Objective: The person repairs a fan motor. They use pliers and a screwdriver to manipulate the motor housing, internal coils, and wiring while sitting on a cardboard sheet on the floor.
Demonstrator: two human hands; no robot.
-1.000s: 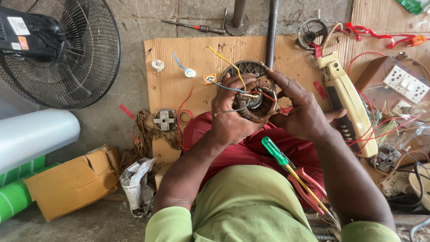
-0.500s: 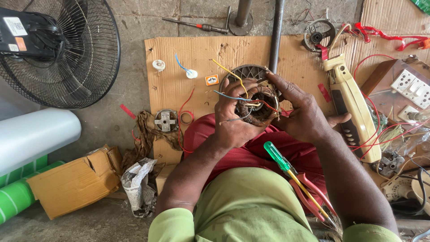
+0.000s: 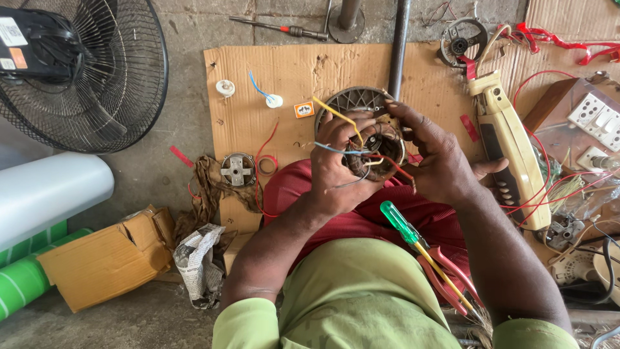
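Note:
My left hand (image 3: 336, 165) and my right hand (image 3: 439, 165) both grip a round fan motor stator (image 3: 378, 145) with copper windings, held over my lap above a red cloth (image 3: 387, 213). Yellow, blue and red wires stick out of the stator between my fingers. Behind it lies a round grey vented motor cover (image 3: 352, 100) on a cardboard sheet (image 3: 271, 77). A green-handled screwdriver (image 3: 403, 226) rests on my lap beside red-handled pliers (image 3: 445, 265).
A black fan guard and motor (image 3: 77, 64) lies at the left. A cream fan stand body (image 3: 510, 148) and white switch panel (image 3: 600, 119) are at the right amid red wires. A cardboard box (image 3: 103, 258), crumpled newspaper (image 3: 200, 258), metal poles (image 3: 398, 45) and a small metal part (image 3: 237, 169) lie around.
My hands have turned the stator slightly and shifted their fingers among the wires. The view has tilted a little.

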